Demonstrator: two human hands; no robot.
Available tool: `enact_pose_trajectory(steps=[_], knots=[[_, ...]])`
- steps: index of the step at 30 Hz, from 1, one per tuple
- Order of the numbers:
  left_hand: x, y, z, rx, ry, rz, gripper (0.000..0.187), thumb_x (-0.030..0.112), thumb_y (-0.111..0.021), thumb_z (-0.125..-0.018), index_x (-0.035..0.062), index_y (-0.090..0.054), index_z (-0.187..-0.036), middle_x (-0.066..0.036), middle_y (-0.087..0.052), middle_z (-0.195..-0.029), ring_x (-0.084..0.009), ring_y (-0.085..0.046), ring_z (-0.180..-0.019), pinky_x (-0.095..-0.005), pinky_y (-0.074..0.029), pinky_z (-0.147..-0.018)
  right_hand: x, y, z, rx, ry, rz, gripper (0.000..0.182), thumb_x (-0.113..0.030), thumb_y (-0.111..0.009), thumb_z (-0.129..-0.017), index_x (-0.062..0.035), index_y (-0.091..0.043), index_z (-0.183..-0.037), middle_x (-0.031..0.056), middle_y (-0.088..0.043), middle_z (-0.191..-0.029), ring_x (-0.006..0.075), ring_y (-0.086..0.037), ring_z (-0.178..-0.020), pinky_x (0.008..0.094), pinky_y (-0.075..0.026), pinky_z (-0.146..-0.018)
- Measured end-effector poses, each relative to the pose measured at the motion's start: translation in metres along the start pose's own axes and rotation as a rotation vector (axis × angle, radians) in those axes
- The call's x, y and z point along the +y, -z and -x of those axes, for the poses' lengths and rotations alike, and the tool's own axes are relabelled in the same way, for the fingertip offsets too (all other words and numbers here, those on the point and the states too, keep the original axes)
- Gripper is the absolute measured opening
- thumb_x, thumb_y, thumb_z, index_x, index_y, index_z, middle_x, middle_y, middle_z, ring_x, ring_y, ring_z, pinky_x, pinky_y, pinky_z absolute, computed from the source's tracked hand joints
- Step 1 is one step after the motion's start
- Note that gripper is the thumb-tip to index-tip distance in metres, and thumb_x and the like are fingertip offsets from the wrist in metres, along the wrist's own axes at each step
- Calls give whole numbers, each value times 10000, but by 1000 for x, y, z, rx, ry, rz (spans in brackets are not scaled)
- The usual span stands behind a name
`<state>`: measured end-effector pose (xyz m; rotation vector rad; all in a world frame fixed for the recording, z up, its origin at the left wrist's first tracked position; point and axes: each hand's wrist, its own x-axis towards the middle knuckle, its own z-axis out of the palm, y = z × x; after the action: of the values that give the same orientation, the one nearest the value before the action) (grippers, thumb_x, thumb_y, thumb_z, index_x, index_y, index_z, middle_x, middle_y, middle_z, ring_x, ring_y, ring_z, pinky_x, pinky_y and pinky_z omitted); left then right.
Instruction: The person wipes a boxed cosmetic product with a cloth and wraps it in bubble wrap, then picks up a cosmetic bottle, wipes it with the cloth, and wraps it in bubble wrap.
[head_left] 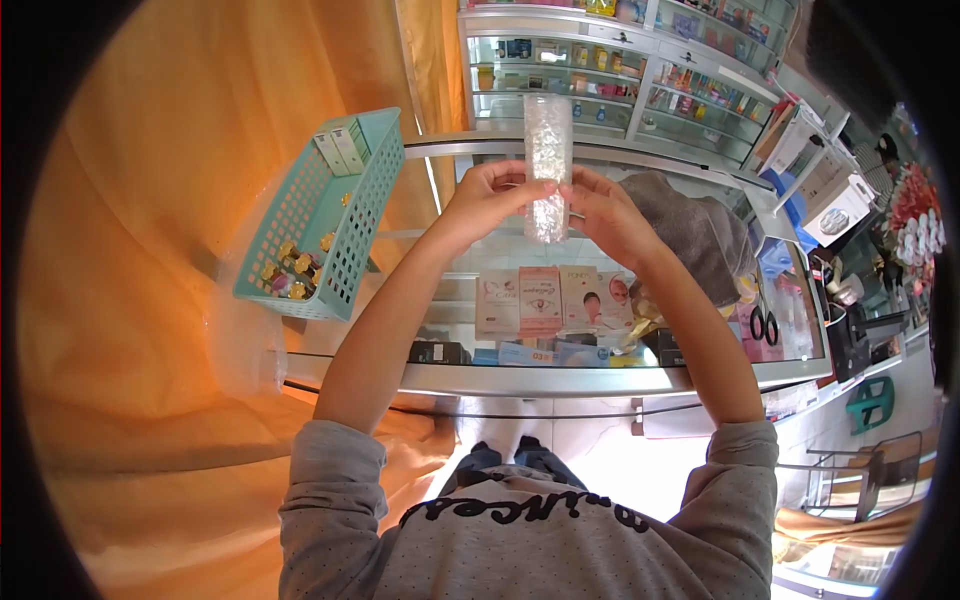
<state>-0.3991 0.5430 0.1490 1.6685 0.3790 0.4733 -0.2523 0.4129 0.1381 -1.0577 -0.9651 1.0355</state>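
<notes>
Over the glass counter, a bubble-wrapped roll (547,140) stands upright between my two hands. What is inside the wrap, if anything, cannot be made out. My left hand (492,200) grips its left side, with the thumb lying across the front. On the other side, my right hand (605,205) closes on it with the thumb in front too. Both sets of fingertips are partly hidden behind the roll. Beneath the hands, several flat cosmetic boxes (540,302) show in the glass case.
A mint-green basket (352,262) with small boxes and gold-capped bottles stands left. Grey cloth (690,225) lies right on the counter (480,378), near black-handled scissors (764,325). Stocked shelves (555,70) stand behind. An orange curtain (150,300) hangs left; bubble wrap (240,335) is beside it.
</notes>
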Motion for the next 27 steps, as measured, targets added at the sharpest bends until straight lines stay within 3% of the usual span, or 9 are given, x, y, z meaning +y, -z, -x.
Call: enact_pose_trajectory(steps=[3,5,9,12,18,20,23,27], knots=[[-2,0,0,-7,-50,-18,436,326,-722,-805,32,-617,-1109,-34,-647,-987,-89,-591,-892,-228,-464,-779,-4,0,0,-11,-20,-34,396,-200,-664,-865,-24,-552,-1201,56,-613,-1112,139,-575,-1024,301,-434,-933],[0,1,0,14,-55,-44,492,312,-761,-756,-21,-622,-1090,-98,-665,-951,-143,-634,-874,-264,-507,-771,-6,2,-1,-21,-16,8,387,-191,-657,-872,-20,-550,-1202,60,-615,-1116,137,-581,-1015,295,-447,-920],[7,3,3,15,-16,-103,477,322,-738,-792,10,-603,-1126,-58,-648,-1006,-109,-605,-900,-240,-485,-775,-3,6,-6,-24,3,-13,400,-168,-658,-868,7,-537,-1207,70,-623,-1098,129,-597,-976,284,-474,-886],[7,4,2,2,-119,-58,489,330,-743,-787,-2,-603,-1118,-65,-650,-1003,-122,-611,-913,-259,-495,-797,-5,6,-3,9,10,-51,395,-156,-661,-863,23,-537,-1192,80,-628,-1084,131,-599,-968,286,-482,-880],[9,6,4,-8,-92,-111,628,359,-736,-791,-24,-510,-1233,-116,-602,-1094,-157,-592,-974,-283,-497,-817,-4,4,-1,65,20,-75,427,-134,-689,-836,26,-502,-1184,96,-632,-1054,155,-608,-958,310,-508,-848],[7,14,6,68,-66,-318,750,459,-729,-759,-42,-481,-1260,-181,-582,-1140,-229,-584,-1018,-305,-520,-763,0,4,-1,57,-5,-59,449,-135,-701,-826,22,-486,-1187,103,-629,-1048,161,-611,-956,318,-516,-836],[10,22,32,118,-102,-396,810,502,-713,-752,-45,-452,-1289,-198,-560,-1169,-256,-564,-1056,-350,-509,-798,4,-10,-4,38,-89,21,518,-159,-726,-808,14,-448,-1209,124,-619,-1043,170,-620,-944,329,-525,-822],[12,30,69,314,-247,-725,625,354,-683,-801,-63,-492,-1225,-207,-571,-1137,-306,-577,-1032,-369,-479,-855,11,-41,-19,-48,-245,6,554,-190,-716,-815,15,-400,-1221,147,-607,-1066,211,-627,-942,349,-522,-829]])
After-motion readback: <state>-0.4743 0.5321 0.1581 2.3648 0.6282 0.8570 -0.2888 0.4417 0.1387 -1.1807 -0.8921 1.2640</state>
